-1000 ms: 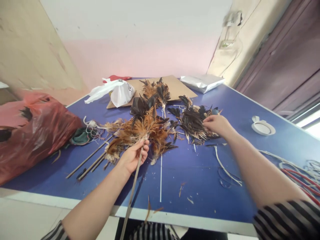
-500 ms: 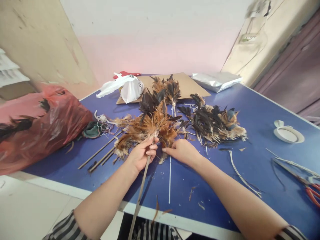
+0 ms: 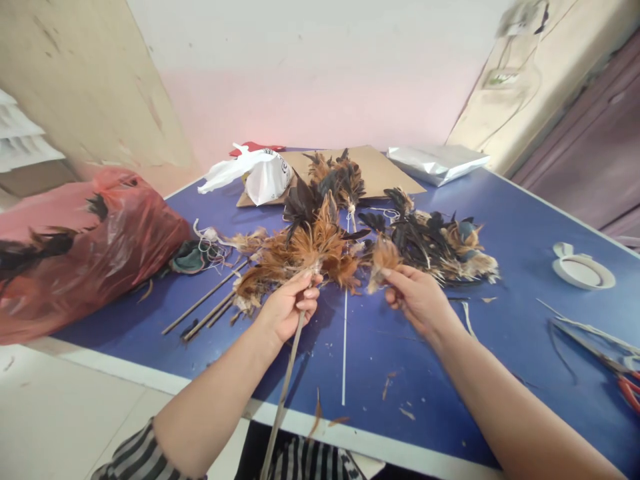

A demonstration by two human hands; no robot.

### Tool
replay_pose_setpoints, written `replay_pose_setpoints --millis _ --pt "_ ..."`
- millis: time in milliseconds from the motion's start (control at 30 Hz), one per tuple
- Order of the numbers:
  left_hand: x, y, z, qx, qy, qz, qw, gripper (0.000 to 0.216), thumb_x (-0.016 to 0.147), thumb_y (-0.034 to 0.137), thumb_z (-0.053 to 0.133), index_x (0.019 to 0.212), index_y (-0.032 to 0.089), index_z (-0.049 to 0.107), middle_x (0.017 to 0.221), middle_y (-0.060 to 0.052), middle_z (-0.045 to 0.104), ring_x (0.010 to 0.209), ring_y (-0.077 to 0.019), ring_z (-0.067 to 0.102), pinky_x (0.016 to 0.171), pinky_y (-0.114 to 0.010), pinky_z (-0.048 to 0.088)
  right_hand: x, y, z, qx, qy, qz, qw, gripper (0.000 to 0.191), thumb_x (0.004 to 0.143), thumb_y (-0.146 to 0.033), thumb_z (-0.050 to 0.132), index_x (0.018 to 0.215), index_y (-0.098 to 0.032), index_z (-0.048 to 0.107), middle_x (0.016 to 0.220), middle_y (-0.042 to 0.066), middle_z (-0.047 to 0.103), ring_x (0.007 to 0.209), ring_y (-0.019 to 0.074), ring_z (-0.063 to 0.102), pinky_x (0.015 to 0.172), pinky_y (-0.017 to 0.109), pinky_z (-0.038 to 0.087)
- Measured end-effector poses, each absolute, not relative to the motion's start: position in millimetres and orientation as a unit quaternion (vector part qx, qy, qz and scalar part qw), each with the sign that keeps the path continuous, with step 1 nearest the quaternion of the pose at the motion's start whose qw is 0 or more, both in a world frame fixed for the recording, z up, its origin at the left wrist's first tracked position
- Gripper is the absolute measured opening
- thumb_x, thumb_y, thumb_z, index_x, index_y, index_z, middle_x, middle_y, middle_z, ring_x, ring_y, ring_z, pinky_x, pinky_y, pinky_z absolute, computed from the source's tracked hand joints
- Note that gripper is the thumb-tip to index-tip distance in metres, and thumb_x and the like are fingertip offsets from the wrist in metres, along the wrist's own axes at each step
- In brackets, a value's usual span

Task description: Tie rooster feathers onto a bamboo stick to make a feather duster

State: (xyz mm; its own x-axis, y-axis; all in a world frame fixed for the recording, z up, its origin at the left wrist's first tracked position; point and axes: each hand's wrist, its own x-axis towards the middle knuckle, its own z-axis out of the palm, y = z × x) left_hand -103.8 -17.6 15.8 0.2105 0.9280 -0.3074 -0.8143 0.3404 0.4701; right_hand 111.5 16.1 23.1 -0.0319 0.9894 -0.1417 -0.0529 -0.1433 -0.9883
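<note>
Head view: left of the left hand [image 3: 295,303], a red plastic bag [image 3: 107,267] holds dark feathers [image 3: 37,250]. That hand grips a feather-topped stick [image 3: 290,363]; the right hand [image 3: 413,293], a second ago at the dark feather pile [image 3: 417,241] beyond it, now pinches a brown feather tuft [image 3: 384,259] between thumb and fingers.

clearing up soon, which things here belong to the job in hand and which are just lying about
Job in hand: stick, in the left hand; brown feather tuft, in the right hand; probably dark feather pile and scissors.

Seemingly just lying about: white plastic bag; silver packet.
</note>
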Motion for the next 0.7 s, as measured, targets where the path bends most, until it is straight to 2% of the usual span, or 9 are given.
replay_pose_setpoints --millis 67,133,267,367,500,700 --pt "-100.5 -19.5 15.7 0.123 0.286 0.561 0.767 0.006 0.080 0.006 0.051 0.083 0.011 0.052 0.076 -0.004 0.056 0.048 -0.0014 0.042 0.033 -0.006 0.028 111.1 12.2 28.6 -0.474 -0.403 0.575 0.531 0.029 0.059 -0.036 0.073 0.070 -0.017 0.054 0.047 -0.005 0.052 0.040 0.0072 0.047 0.039 0.018 0.034" --pt "-97.0 -21.8 16.2 0.142 0.297 0.556 0.763 0.005 0.079 0.006 0.052 0.082 0.011 0.052 0.077 -0.005 0.056 0.049 -0.0014 0.043 0.033 -0.006 0.028 101.7 7.5 32.1 -0.449 -0.394 0.577 0.556 0.029 0.060 -0.035 0.073 0.074 -0.016 0.056 0.052 -0.005 0.053 0.044 0.0069 0.048 0.041 0.018 0.036" --pt "-94.1 -24.7 17.9 0.168 0.304 0.545 0.763 0.004 0.079 0.009 0.055 0.081 0.011 0.053 0.079 -0.006 0.057 0.050 -0.0015 0.044 0.034 -0.006 0.028 69.6 0.5 32.1 -0.420 -0.441 0.555 0.566 0.023 0.066 -0.034 0.069 0.075 -0.016 0.059 0.055 -0.004 0.052 0.047 0.0062 0.045 0.043 0.018 0.033" --pt "-95.5 -25.2 18.5 0.182 0.293 0.545 0.765 0.008 0.077 0.009 0.058 0.084 0.011 0.055 0.076 -0.003 0.055 0.050 -0.0014 0.044 0.034 -0.005 0.028 48.9 0.0 28.4 -0.406 -0.468 0.536 0.573 0.020 0.069 -0.033 0.067 0.074 -0.016 0.059 0.054 -0.005 0.051 0.048 0.0064 0.042 0.045 0.019 0.032" --pt "-96.7 -25.9 19.5 0.200 0.289 0.534 0.769 0.018 0.076 0.012 0.060 0.094 0.012 0.057 0.079 -0.003 0.054 0.051 -0.0009 0.045 0.034 -0.005 0.028 36.0 1.5 22.0 -0.394 -0.491 0.529 0.569 0.018 0.069 -0.032 0.067 0.072 -0.017 0.058 0.058 -0.004 0.053 0.051 0.0079 0.045 0.049 0.021 0.036" --pt "-94.4 -28.4 19.1 0.218 0.296 0.520 0.771 0.015 0.077 0.016 0.060 0.092 0.011 0.058 0.077 -0.006 0.058 0.049 -0.0013 0.045 0.035 -0.006 0.029 35.9 1.4 17.2 -0.405 -0.500 0.504 0.576 0.019 0.069 -0.033 0.066 0.074 -0.017 0.058 0.065 -0.003 0.057 0.058 0.0099 0.049 0.057 0.024 0.040"
